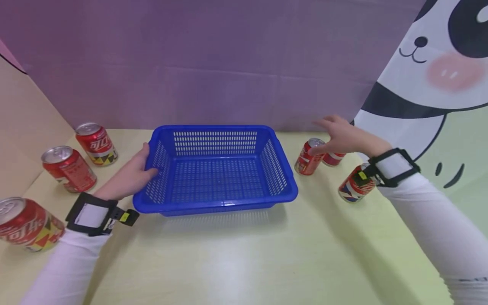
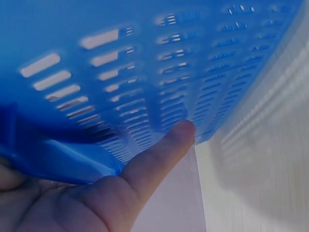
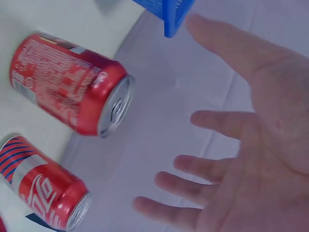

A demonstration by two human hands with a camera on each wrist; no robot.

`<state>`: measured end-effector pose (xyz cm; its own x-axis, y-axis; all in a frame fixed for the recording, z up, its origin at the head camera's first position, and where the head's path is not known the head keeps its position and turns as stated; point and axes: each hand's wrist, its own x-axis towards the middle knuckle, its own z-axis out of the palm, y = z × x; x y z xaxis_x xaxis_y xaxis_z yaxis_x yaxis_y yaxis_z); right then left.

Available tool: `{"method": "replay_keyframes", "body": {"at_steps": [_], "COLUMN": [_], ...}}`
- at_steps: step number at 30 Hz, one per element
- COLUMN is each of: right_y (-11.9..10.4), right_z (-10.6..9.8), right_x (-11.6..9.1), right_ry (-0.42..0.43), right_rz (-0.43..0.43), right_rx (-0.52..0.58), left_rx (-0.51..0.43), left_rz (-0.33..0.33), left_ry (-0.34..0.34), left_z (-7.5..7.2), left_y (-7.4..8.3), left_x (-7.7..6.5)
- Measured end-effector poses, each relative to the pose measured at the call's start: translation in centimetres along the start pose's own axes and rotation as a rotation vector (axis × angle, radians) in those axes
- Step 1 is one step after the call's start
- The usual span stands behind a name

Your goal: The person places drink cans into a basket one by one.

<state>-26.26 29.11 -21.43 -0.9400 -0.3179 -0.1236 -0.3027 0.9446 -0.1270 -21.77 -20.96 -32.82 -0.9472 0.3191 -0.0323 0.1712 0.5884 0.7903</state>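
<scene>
Left hand point(image 1: 127, 176) grips blue basket point(image 1: 225, 205) at its 9 o'clock; right hand point(image 1: 343, 136) spread wide near red can point(image 1: 306, 160) at 3 o'clock.

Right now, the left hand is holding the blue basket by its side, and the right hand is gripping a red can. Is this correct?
Not quite: the right hand grips no can. The right wrist view shows it open and apart from the red cans. The left hand is indeed holding the blue basket by its side.
</scene>
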Motion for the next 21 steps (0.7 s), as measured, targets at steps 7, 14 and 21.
{"method": "replay_keyframes", "body": {"at_steps": [7, 14, 21], "right_y": [0.0, 1.0, 1.7], "right_z": [1.2, 3.5, 4.8], "right_x": [3.3, 4.9, 5.7], "right_ry": [-0.158, -0.222, -0.174], "right_rz": [0.046, 0.072, 0.017], "right_rx": [-0.035, -0.035, 0.032], "left_rx": [-0.014, -0.007, -0.013], "left_rz": [0.018, 0.017, 0.030], "left_ry": [-0.002, 0.002, 0.005], "left_z": [0.1, 0.1, 0.2], "left_y": [-0.1, 0.0, 0.1], "left_x": [0.0, 0.0, -0.2]}}
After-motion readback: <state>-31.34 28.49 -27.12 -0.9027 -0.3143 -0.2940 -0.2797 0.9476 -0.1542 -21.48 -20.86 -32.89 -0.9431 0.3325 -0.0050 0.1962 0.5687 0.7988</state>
